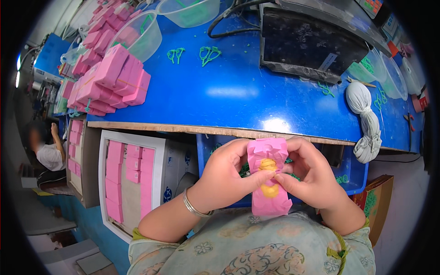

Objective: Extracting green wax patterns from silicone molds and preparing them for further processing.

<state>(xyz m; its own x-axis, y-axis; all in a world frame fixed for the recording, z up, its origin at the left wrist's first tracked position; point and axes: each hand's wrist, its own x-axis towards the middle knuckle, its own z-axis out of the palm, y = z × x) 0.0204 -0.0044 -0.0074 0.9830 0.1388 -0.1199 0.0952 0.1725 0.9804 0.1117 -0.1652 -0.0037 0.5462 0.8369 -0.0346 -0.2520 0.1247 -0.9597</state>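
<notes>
Pink paper packet (269, 206), yellow bands (270, 190) around its middle: that's what I've got on the head feed. It's held up in front of the wearer's shirt (261, 247), at the table's front edge, not resting on anything I can see. Long axis runs near and far, square-ish to that edge: one end points at the table (183, 96), the other back at the shirt. Pinched at the waist, ends flared.

Left hand (227, 169) grasps it from the left, thumb on the bands. Right hand (311, 174) mirrors that, thumb tip beside the other. Fingertips behind the packet are hidden; can't tell their exact grip.

Containers: blue bin (362, 178) under the front edge, green pieces (341, 178) in it. Cardboard box (381, 206) right of the bin, green pieces too. White carton (158, 169) below the front edge, toward the left corner, pink blocks (114, 183) in columns. Brown carton (89, 174) beside it, also pink blocks. On the table: clear tub (153, 46) beside the pink stack (114, 78), green pieces inside; a second tub (204, 17) farther back, same contents.
</notes>
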